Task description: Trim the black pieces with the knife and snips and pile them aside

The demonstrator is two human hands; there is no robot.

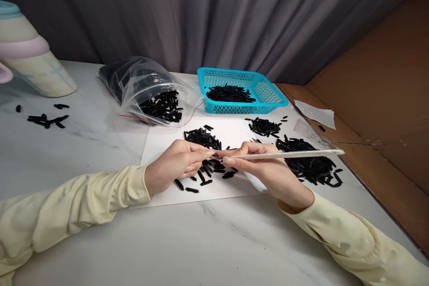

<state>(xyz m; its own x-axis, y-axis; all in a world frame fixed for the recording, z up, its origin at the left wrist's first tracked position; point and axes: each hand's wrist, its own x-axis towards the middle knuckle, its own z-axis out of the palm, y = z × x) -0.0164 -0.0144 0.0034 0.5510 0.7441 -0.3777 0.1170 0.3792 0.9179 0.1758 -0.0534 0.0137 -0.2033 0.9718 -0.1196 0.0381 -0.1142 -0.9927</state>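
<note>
Standing at far left on the marbled table: a pastel tumbler, with loose black pieces scattered near its base. Next rightward, a clear zip bag lies on its side, its mouth facing the centre; black pieces are visible inside.

Left hand, pale yellow sleeve: thumb and fingers pinched together above the central pile of black pieces, which lies spread on a white sheet. Whether a piece sits in this pinch: too small to tell. Behind, near the curtain, a blue perforated basket holds more of the same pieces.

Right hand: gripping a thin white strip between thumb and fingers. Fingertips close to those of the left; contact cannot be confirmed. Strip extends rightward, roughly level, its far end passing above the larger pile. A small pile lies just beyond the right hand.

Far right: a white paper scrap on brown cardboard, which also rises as a side wall.
</note>
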